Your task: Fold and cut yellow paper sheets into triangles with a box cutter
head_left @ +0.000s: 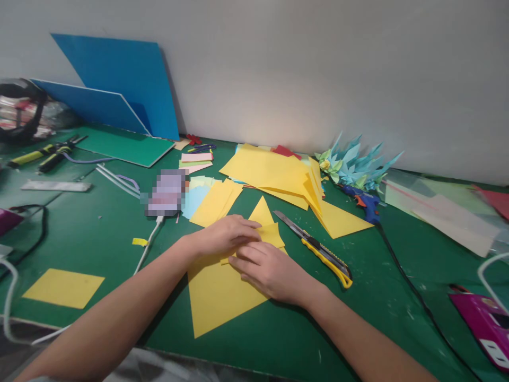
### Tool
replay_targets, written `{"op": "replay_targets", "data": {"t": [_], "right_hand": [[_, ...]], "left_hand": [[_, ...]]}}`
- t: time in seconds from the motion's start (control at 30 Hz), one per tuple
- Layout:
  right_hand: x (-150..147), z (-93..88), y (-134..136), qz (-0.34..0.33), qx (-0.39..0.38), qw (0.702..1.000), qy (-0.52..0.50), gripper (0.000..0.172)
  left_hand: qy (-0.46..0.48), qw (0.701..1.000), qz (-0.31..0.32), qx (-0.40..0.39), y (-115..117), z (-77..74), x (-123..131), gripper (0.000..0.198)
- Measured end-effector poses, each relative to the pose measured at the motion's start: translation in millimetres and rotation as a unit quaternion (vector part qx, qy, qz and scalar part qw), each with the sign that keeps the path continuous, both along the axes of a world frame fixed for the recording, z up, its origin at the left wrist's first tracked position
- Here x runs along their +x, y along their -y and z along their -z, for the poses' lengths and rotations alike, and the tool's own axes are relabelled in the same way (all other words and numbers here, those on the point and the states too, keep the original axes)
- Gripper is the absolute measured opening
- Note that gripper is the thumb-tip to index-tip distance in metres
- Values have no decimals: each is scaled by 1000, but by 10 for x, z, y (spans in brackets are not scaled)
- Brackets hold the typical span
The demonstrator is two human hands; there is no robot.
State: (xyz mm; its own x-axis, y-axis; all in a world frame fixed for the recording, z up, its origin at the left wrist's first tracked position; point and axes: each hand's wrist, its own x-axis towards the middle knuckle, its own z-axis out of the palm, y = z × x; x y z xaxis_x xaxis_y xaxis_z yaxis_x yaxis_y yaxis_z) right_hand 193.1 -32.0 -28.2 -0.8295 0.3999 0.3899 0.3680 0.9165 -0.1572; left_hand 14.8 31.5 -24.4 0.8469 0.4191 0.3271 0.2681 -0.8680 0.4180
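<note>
My left hand (226, 235) and my right hand (272, 269) meet over a small piece of yellow paper (271, 233). The fingers of both hands are bent and pressed together on it, partly hiding the piece. Below them a larger yellow sheet (222, 302) lies flat on the green table (302, 339), one corner pointing toward me. A yellow paper point (261, 211) shows just beyond my fingers. Right of the hands rests a yellow utility knife (318, 252), its blade extended.
Behind are stacked yellow sheets (262, 167), blue paper leaves (358, 159) and a blue glue gun (368, 204) with a black cord. A blurred-out phone (166, 193) on a white cable lies left, near pliers (55, 156). Blue boards (131, 79) lean on the wall.
</note>
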Motion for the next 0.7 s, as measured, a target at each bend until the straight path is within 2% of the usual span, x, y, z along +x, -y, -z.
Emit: {"op": "replay_targets", "data": {"t": [0.33, 0.53, 0.7], "right_hand": [[73, 40, -22, 9, 31, 999, -26, 26], [149, -2, -27, 3, 53, 998, -45, 22], [237, -50, -47, 11, 37, 999, -35, 24]], "left_hand": [[-14, 1000, -1, 26, 19, -31, 8, 22], [-13, 1000, 6, 17, 9, -23, -1, 24], [0, 1000, -5, 7, 5, 7, 1, 24]]}}
